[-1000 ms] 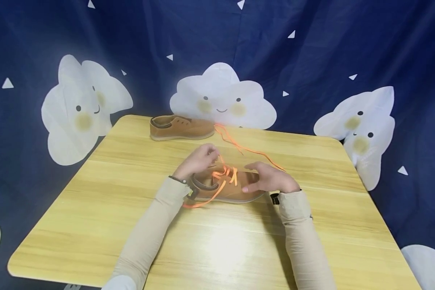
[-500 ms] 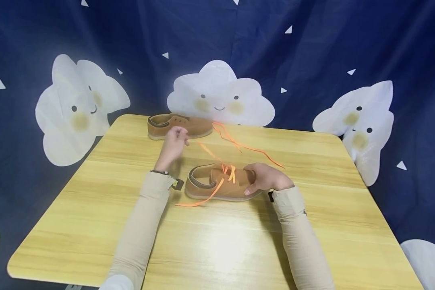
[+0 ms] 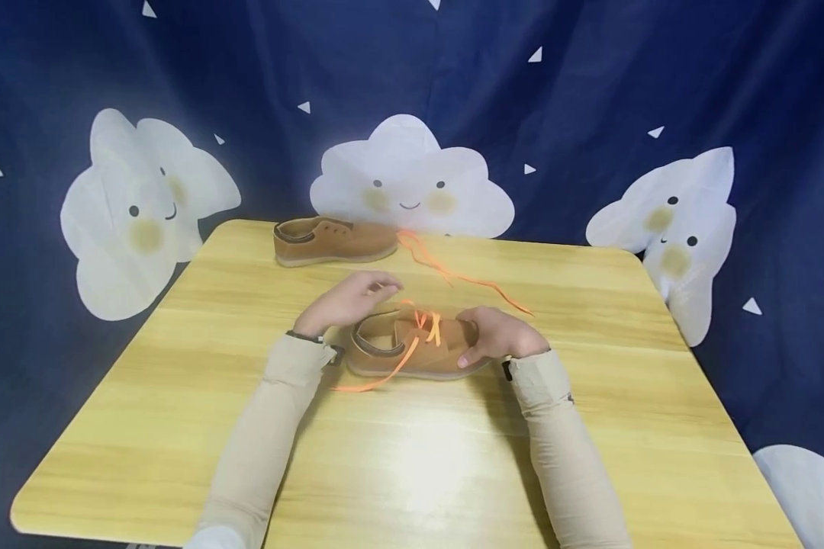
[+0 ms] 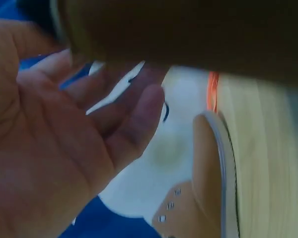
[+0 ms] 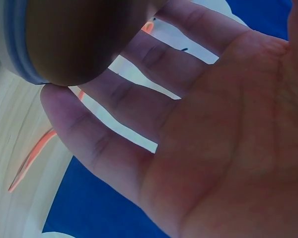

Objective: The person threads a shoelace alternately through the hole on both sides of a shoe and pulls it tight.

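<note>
A brown lace-up shoe point(image 3: 412, 358) stands on the table, its toe to the right, with an orange shoelace point(image 3: 434, 329) through its eyelets. One lace end trails over the near side onto the tabletop. My right hand point(image 3: 504, 334) holds the toe, thumb on the near side and fingers along the far side; the right wrist view has these fingers point(image 5: 109, 94) against the toe. Above the heel opening, my left hand point(image 3: 357, 297) hovers near the lace. Its fingers point(image 4: 139, 119) are loosely bent, and no lace shows between them in the left wrist view.
A second brown shoe point(image 3: 336, 242), its eyelets unlaced, stands at the table's back left. A loose orange lace point(image 3: 467, 278) lies right of it. Behind the wooden table point(image 3: 178, 427) hangs a blue curtain point(image 3: 563, 91) with white clouds.
My left hand pulled away up and left with the lace stretched toward it, then came back to the shoe. My right hand settled onto the toe and holds it.
</note>
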`<state>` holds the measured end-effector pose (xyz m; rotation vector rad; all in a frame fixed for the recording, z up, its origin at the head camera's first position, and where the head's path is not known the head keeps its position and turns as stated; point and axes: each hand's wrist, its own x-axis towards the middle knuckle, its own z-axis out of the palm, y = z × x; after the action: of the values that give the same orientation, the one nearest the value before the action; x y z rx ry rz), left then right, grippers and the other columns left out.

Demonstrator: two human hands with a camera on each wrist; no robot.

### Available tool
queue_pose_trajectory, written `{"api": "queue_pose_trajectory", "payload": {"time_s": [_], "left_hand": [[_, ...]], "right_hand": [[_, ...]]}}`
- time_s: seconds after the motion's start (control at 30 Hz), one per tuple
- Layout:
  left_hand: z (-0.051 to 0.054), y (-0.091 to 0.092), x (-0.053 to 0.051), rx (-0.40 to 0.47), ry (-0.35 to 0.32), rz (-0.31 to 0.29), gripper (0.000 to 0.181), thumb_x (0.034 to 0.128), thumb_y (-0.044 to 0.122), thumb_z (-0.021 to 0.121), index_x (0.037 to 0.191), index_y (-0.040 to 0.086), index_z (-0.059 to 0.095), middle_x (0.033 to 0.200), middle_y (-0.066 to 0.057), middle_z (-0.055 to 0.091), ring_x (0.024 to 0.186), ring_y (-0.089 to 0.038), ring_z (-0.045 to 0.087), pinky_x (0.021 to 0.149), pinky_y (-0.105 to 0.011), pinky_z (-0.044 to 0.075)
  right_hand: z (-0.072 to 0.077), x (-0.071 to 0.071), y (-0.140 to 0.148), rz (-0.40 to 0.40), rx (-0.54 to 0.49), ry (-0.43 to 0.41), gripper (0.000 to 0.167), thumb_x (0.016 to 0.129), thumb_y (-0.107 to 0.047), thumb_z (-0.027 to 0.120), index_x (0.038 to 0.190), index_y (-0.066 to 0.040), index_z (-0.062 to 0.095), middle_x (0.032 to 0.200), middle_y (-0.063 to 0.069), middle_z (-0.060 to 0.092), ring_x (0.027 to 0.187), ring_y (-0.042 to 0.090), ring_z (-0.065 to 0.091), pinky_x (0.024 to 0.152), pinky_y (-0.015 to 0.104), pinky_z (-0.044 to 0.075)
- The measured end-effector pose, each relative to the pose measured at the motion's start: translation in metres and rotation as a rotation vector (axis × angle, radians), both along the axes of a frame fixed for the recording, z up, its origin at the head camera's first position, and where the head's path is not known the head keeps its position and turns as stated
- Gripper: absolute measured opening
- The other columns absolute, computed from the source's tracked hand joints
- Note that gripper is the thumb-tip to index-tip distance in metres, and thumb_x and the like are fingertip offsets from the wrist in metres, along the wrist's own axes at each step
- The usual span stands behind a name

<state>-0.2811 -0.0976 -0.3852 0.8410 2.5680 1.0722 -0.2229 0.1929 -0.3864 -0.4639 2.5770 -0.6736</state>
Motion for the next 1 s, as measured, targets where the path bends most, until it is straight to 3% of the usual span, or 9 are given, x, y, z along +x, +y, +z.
{"api": "queue_pose_trajectory", "payload": {"time_s": [0.17,0.3,0.4,0.57,0.77,0.83,0.9,1.0], "left_hand": [[0.005,0.013,-0.006,-0.066,0.009,-0.176,0.032,0.1097,0.02,0.05,0.129,0.002,0.068,0.126,-0.014,0.072,0.113,-0.026,0.068,0.099,-0.043,0.055],[0.007,0.016,-0.013,-0.121,0.007,-0.236,0.022,0.1076,0.016,0.054,0.108,0.005,0.073,0.101,-0.009,0.07,0.09,-0.017,0.06,0.087,-0.036,0.051],[0.006,0.015,-0.014,-0.128,0.005,-0.208,0.02,0.1069,0.015,0.055,0.101,0.007,0.072,0.093,-0.006,0.065,0.083,-0.016,0.054,0.081,-0.033,0.048],[-0.005,0.013,-0.015,-0.121,0.008,-0.151,0.02,0.108,0.017,0.053,0.106,0.005,0.069,0.093,-0.006,0.062,0.083,-0.017,0.054,0.078,-0.033,0.047],[-0.014,0.009,-0.013,-0.151,-0.035,-0.149,0.021,0.1084,0.02,0.053,0.115,0.004,0.065,0.107,-0.008,0.067,0.104,-0.023,0.064,0.092,-0.04,0.053],[-0.011,0.008,-0.011,-0.122,-0.009,-0.128,0.022,0.1077,0.02,0.055,0.118,0.004,0.065,0.115,-0.01,0.07,0.114,-0.027,0.066,0.1,-0.044,0.053],[-0.007,0.009,-0.009,-0.078,0.045,-0.12,0.023,0.1069,0.02,0.056,0.119,0.004,0.066,0.119,-0.01,0.07,0.118,-0.029,0.065,0.104,-0.047,0.052],[-0.001,0.013,-0.004,-0.013,0.166,-0.163,0.019,0.1038,0.019,0.062,0.113,0.006,0.07,0.115,-0.007,0.069,0.113,-0.025,0.065,0.103,-0.045,0.052]], "right_hand": [[0.001,0.001,-0.001,-0.012,0.007,0.012,0.079,0.075,-0.018,0.093,0.143,-0.002,0.057,0.141,0.016,0.064,0.132,0.035,0.058,0.113,0.05,0.046],[-0.001,0.001,-0.001,-0.025,0.013,0.0,0.081,0.075,-0.019,0.093,0.145,-0.002,0.055,0.143,0.017,0.062,0.134,0.035,0.057,0.114,0.05,0.045],[-0.002,0.001,-0.001,-0.02,0.01,-0.006,0.08,0.075,-0.019,0.093,0.144,-0.003,0.056,0.141,0.016,0.064,0.132,0.034,0.058,0.112,0.049,0.046],[-0.003,0.001,-0.002,-0.031,0.015,-0.007,0.084,0.075,-0.02,0.093,0.147,-0.003,0.053,0.147,0.017,0.06,0.137,0.037,0.055,0.114,0.051,0.045],[-0.003,0.001,-0.004,-0.029,0.008,-0.022,0.088,0.076,-0.02,0.093,0.149,0.0,0.05,0.151,0.019,0.055,0.141,0.038,0.051,0.116,0.051,0.043],[-0.001,0.002,-0.004,-0.01,-0.005,-0.004,0.086,0.078,-0.02,0.092,0.149,0.001,0.049,0.152,0.019,0.054,0.143,0.039,0.049,0.117,0.052,0.042],[0.003,0.003,-0.006,0.018,-0.043,0.066,0.077,0.08,-0.019,0.09,0.145,0.002,0.054,0.148,0.018,0.058,0.14,0.038,0.052,0.115,0.051,0.044],[0.012,0.006,-0.012,0.077,-0.153,0.215,0.045,0.086,-0.015,0.084,0.126,-0.001,0.07,0.127,0.013,0.072,0.121,0.032,0.065,0.104,0.047,0.052]]}}
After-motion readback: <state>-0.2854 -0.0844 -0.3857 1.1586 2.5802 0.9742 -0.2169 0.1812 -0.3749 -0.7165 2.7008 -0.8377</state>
